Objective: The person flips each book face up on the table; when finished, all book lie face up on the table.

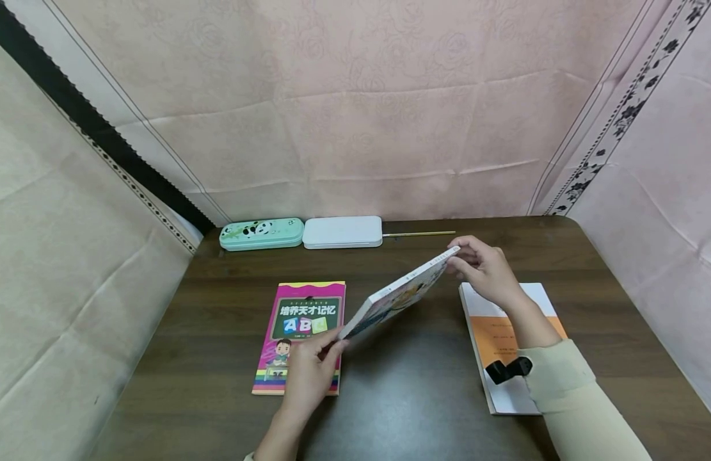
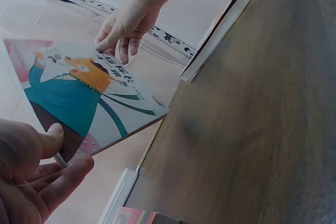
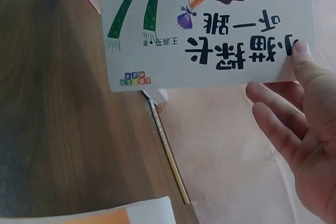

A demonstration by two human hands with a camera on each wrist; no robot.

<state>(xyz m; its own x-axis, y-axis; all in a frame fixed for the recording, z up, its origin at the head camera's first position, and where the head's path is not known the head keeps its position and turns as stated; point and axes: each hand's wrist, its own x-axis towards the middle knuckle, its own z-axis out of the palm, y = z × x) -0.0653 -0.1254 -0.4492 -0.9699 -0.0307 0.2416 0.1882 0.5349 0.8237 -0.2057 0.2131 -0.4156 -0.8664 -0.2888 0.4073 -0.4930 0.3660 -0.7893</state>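
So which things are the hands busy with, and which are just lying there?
Busy with:
thin picture book with an orange cat cover
left hand
right hand

Just lying there:
pink ABC book
orange-and-white book
mint panda pencil case
white flat box
thin yellow stick

The thin paper picture book with the orange animal cover [image 1: 398, 298] looks smooth and faintly glossy; the dark brown wood-grain table [image 1: 413, 390] has a satin sheen; the pink paperback [image 1: 303, 333] is glossy; the mint panda pencil case [image 1: 262, 233] looks like smooth plastic; the pale embossed wall cloth [image 1: 355, 102] is matt
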